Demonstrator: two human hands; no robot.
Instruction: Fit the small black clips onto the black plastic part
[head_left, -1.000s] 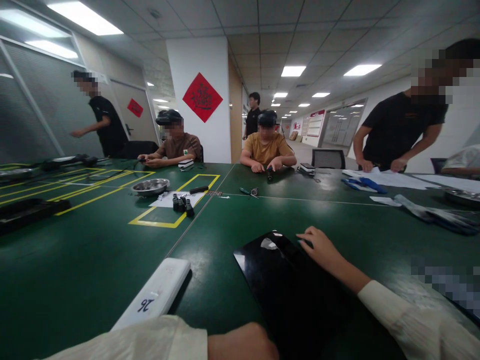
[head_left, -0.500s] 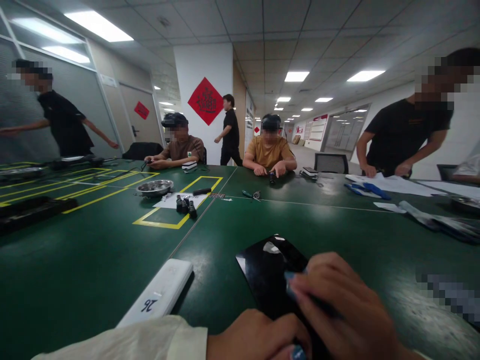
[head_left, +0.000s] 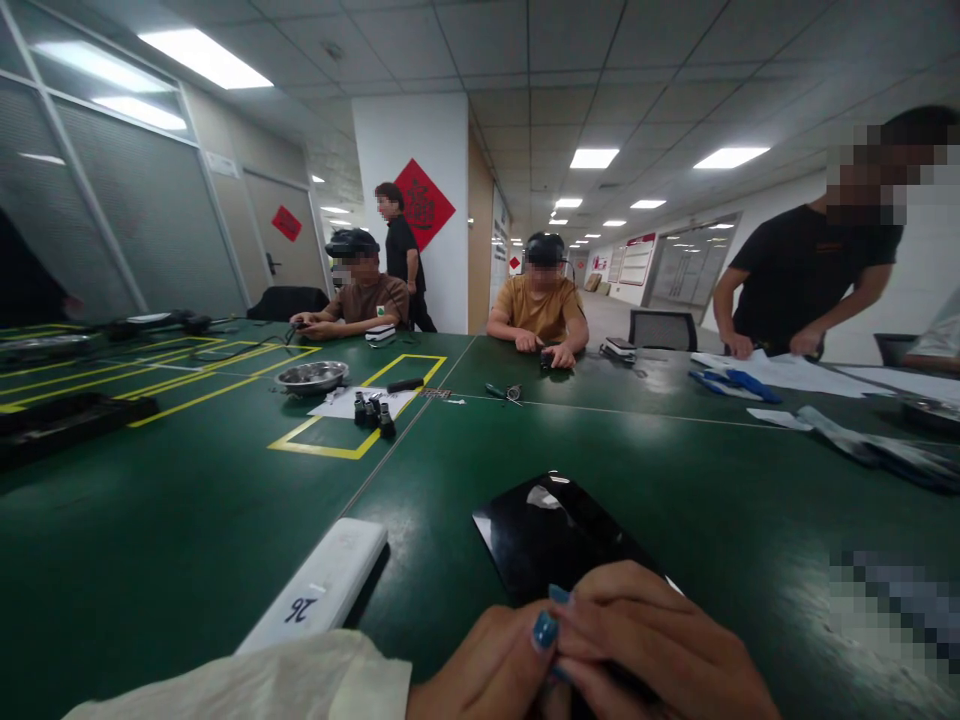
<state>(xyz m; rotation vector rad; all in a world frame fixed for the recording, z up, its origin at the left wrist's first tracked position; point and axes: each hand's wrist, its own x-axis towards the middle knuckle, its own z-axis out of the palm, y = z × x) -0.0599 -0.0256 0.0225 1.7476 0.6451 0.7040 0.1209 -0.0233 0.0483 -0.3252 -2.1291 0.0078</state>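
My left hand point(head_left: 487, 660) and my right hand point(head_left: 660, 635) meet at the bottom middle, fingertips pinched together and touching. Whatever sits between the fingers, if anything, is hidden or too small to name. Beneath and just beyond them lies a glossy black flat panel point(head_left: 525, 530) on the green table point(head_left: 420, 490), its near part covered by my hands. Left of my hands, beside my left sleeve, rests a long white case point(head_left: 330, 570) marked 26.
Farther off are a metal bowl point(head_left: 313, 375), small black cylinders point(head_left: 373, 412) on white paper, and a small tool point(head_left: 504, 392). Blue gloves point(head_left: 735, 384) and papers point(head_left: 795, 370) lie at right. Two people sit opposite; another point(head_left: 817, 260) stands at right.
My right hand has come down and left from over the black panel to meet my left hand, whose thumb has risen. In the background, a walking person has moved left.
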